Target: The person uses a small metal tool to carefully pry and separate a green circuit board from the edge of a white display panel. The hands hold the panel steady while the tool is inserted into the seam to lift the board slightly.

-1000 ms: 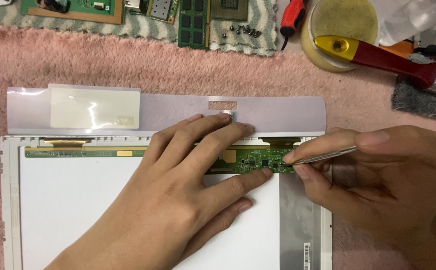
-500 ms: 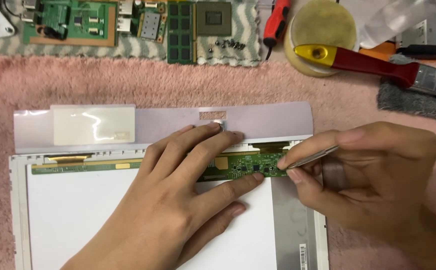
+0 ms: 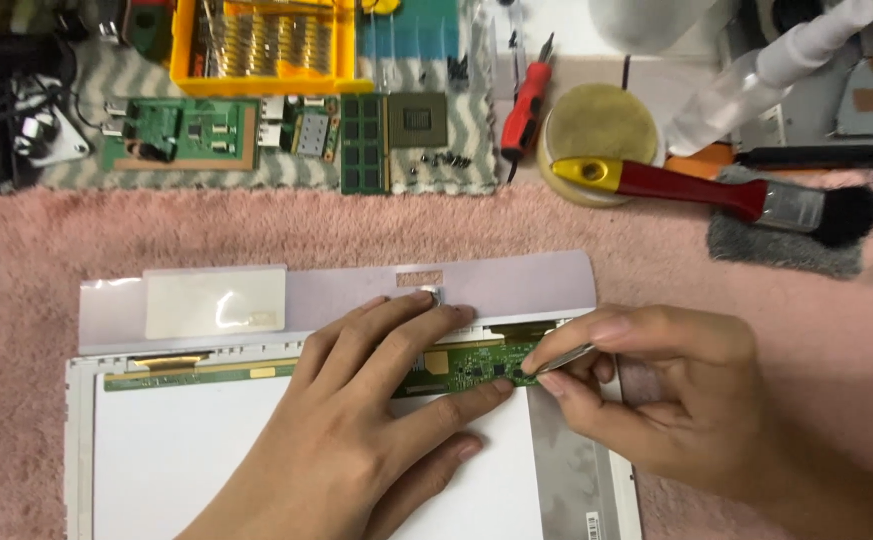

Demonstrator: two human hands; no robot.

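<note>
Green circuit strip [image 3: 477,365] runs left to right along the white panel's [image 3: 207,460] top edge. Left hand [image 3: 357,440] presses flat on it, fingers spread; right hand [image 3: 657,400] pinches metal tweezers [image 3: 562,357], tips pointing left onto the strip's right end.

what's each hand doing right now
Left hand: open, fingers flat on the white display panel and its narrow green circuit strip.
Right hand: pinched shut on thin metal tweezers.

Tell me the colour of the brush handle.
The brush handle is red with a yellow end, seen in the head view.
</note>
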